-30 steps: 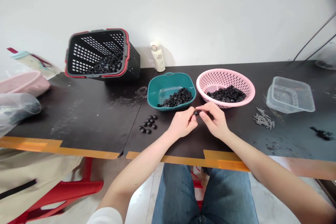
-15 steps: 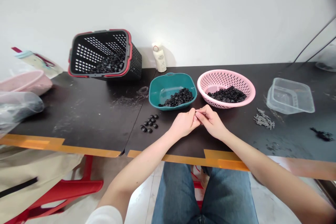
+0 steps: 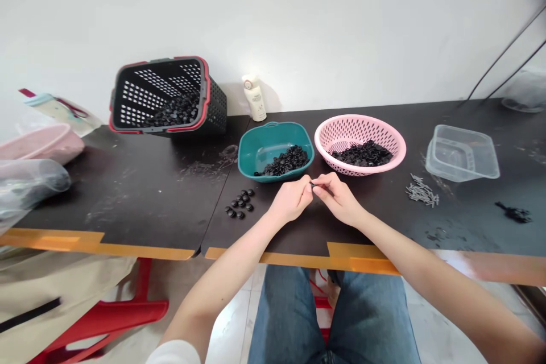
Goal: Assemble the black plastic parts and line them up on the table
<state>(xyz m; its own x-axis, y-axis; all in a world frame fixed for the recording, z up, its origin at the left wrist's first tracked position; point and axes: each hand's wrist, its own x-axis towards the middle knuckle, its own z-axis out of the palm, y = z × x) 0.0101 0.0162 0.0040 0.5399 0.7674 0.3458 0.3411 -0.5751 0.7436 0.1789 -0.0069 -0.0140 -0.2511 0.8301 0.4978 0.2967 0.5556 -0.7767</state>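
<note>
My left hand (image 3: 292, 202) and my right hand (image 3: 339, 199) meet over the black table (image 3: 140, 199), fingertips pinched together on one small black part (image 3: 313, 185). Just behind them stands a teal bowl (image 3: 260, 142) holding several black round pieces. To its right is a pink perforated basket (image 3: 341, 128) with more black pieces. A small cluster of black caps (image 3: 240, 204) lies on the table left of my left hand.
A black and red crate (image 3: 213, 103) with black pieces is tilted at the back left, a small white bottle (image 3: 255, 98) beside it. A clear plastic tub (image 3: 463, 153), grey screws (image 3: 421, 192) and a black scrap (image 3: 514, 213) lie right. Pink basin (image 3: 40, 142) and bag far left.
Both hands have stayed pinched together on the small part, shifting slightly left as the view shifted. Nothing else on the table has moved.
</note>
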